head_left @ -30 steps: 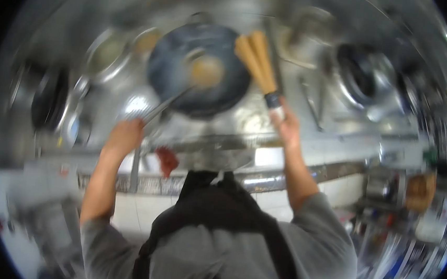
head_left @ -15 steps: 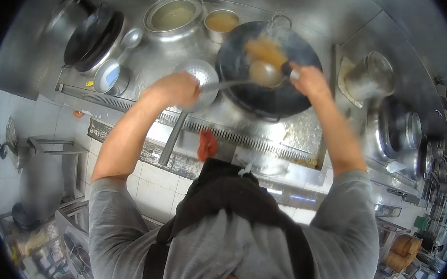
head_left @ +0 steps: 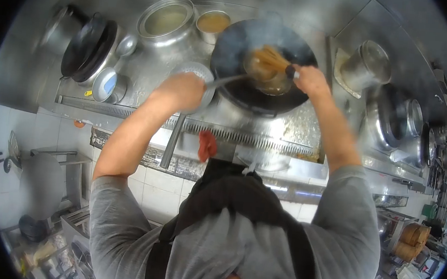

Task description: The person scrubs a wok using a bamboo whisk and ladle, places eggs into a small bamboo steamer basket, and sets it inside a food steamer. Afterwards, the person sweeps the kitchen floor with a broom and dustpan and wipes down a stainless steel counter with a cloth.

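Left hand closed around ladle handle | right hand closed at bamboo brush's bound end, over wok | brush probably light, springy; ladle stiff; best held by handles

The left hand hides parts of the ladle and skimmer, and the brush is blurred.

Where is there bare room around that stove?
Bare steel shows between the big pot and small saucepan, and between the wok and slotted grate. The wok itself is crowded, with left hand and right hand working there.
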### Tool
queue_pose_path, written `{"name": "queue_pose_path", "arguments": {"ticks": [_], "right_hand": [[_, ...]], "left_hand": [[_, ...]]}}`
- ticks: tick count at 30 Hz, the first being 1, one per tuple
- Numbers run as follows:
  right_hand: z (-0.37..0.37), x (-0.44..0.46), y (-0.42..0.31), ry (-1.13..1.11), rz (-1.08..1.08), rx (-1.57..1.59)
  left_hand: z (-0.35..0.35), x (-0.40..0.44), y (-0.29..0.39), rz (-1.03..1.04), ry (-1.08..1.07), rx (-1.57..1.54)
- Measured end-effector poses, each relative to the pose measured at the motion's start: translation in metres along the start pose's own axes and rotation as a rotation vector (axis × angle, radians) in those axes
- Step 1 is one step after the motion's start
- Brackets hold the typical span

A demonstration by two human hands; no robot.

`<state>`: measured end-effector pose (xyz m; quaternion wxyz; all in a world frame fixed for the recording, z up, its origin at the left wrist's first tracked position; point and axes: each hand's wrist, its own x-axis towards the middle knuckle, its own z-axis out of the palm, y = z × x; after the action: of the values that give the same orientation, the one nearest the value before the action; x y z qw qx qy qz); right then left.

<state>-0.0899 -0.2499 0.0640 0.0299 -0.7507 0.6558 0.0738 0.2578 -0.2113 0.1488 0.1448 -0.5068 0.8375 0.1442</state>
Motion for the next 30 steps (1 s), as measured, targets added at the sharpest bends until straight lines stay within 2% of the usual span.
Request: {"name": "queue_pose_path", "arguments": {"ticks": [2,3,4,6,7,11,13,14,16,17,19,20,22,24,26,27,28,29,30], "right_hand": [[-0.010,-0.012,-0.019,0.046,0.117,0.019],[-0.012,-0.028,-0.024,0.111,0.088,0.163],[0.000,-0.028,-0.017,0.112,0.085,0.168],[0.034,-0.030,0.006,0.134,-0.087,0.226],[0.013,-0.032,0.012,0.000,-0.002,0.153],[-0.018,-0.023,0.027,0.002,0.045,0.033],[-0.021,-0.034,0.019,0.198,0.125,0.144],[-0.015,-0.034,0.017,0.199,0.121,0.150],[0.012,-0.030,0.013,0.134,-0.031,0.187],[0.028,-0.018,0.014,0.011,-0.059,0.150],[0.016,-0.010,0.027,0.051,0.007,0.191],[0.009,-0.007,0.032,0.084,0.063,0.224],[0.007,-0.017,0.037,0.141,0.112,0.246],[0.019,-0.028,0.044,0.415,0.262,0.540],[0.041,-0.035,0.053,0.379,0.242,0.551],[0.044,-0.042,0.054,0.268,0.137,0.418],[0.047,-0.047,0.056,0.159,0.033,0.285],[0.048,-0.045,0.066,0.104,0.064,0.308],[0.040,-0.050,0.065,0.102,0.066,0.308]], "left_hand": [[-0.006,0.001,0.008,-0.038,0.017,0.032],[-0.009,-0.004,0.012,-0.058,0.071,0.083],[-0.010,-0.009,0.015,-0.080,0.121,0.136],[-0.007,-0.015,0.022,-0.081,0.147,0.186],[-0.007,-0.015,0.025,-0.074,0.175,0.234],[0.002,-0.007,0.031,-0.053,0.186,0.255],[0.008,-0.007,0.030,0.005,0.248,0.308],[0.010,-0.006,0.031,0.000,0.245,0.312],[0.012,-0.004,0.032,0.023,0.229,0.285],[0.019,0.001,0.028,0.024,0.225,0.294],[0.035,0.012,0.007,0.101,0.217,0.078],[0.044,0.011,-0.002,0.092,0.219,0.083],[0.059,-0.002,-0.012,-0.079,-0.052,-0.632],[0.094,-0.022,-0.019,-0.293,-0.136,-1.226],[0.144,-0.035,-0.044,-0.302,-0.374,-1.899],[0.159,-0.043,-0.050,-0.303,-0.382,-1.894],[0.168,-0.051,-0.054,-0.216,-0.438,-1.983],[0.177,-0.056,-0.057,-0.125,-0.492,-2.076],[0.174,-0.061,-0.052,-0.126,-0.495,-2.077]]}}
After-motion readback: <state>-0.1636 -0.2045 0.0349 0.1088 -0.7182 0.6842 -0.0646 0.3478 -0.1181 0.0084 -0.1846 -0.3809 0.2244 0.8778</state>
